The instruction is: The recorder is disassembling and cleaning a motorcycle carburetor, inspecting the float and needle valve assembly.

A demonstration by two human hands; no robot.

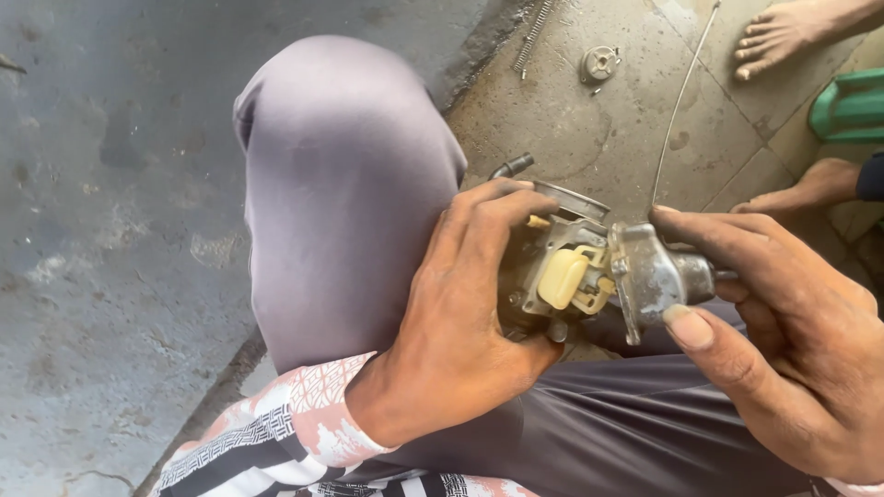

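Carburettor at centre frame, above the knee, gripped in left hand with fingers curled round its body. Right hand pinching metal bowl between thumb and forefinger, against the yellow float. Spring, round part and wire on floor, upper right.

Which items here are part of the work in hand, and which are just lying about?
In hand:
left hand gripping carburetor body
right hand holding metal bowl cover

Lying about:
spring
round metal part
wire
green plastic object
another person's bare feet
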